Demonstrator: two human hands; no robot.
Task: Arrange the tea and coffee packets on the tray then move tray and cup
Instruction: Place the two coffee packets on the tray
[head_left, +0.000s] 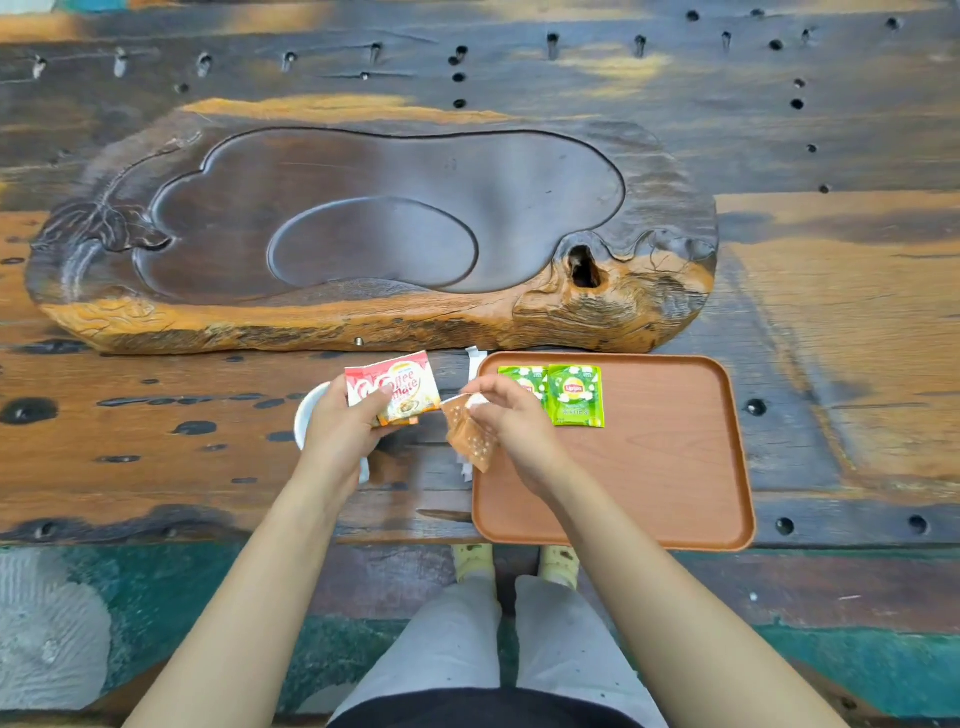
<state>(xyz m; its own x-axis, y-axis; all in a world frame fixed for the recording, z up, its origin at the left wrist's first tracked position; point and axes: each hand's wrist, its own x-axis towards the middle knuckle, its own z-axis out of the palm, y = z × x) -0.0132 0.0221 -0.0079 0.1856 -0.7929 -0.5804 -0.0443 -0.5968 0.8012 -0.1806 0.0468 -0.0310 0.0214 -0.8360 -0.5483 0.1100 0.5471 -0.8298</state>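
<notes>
A brown rectangular tray (670, 467) lies on the table's near edge, right of centre. Two green tea packets (575, 395) lie side by side at its far left corner, the left one partly behind my right hand. My left hand (348, 421) grips a red and white Coffee mate packet (397, 389), held above a white cup (309, 415) that is mostly hidden under the hand. My right hand (511, 415) pinches an orange dotted packet (470, 439) by its top, hanging over the tray's left rim.
A large carved wooden tea board (363, 234) fills the table behind the tray. A white paper strip (474, 358) shows between the board and the tray. The wooden table (831, 322) has holes and knots. My legs and shoes show below its edge.
</notes>
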